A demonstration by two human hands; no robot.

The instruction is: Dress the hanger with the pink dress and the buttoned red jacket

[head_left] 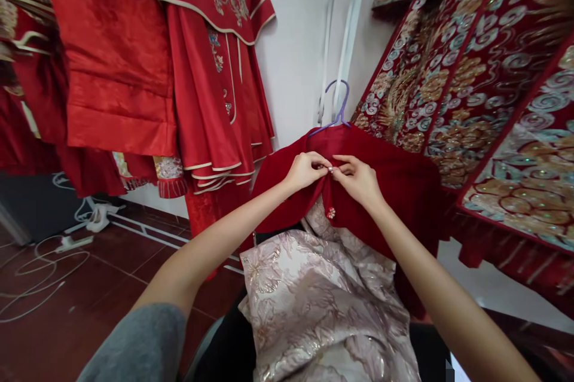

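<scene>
A dark red shawl [394,191] hangs on a purple hanger [344,108] in front of me. My left hand [308,170] and my right hand [357,180] meet at its front opening, fingertips pinched on a small shiny button [330,170] near the neck. The thumb and forefinger of each hand are closed there, and the fingers partly cover the fastening. A jewelled bead [330,213] dangles just below on a red strip. Beneath the shawl, a pale pink brocade garment [309,304] with a floral pattern drapes down over my lap.
Red embroidered garments [210,89] hang at the left. Heavily beaded red and gold robes [461,71] hang at the right, close to my right arm. White cables [49,262], a power strip [74,244] and a white shoe [97,217] lie on the tiled floor.
</scene>
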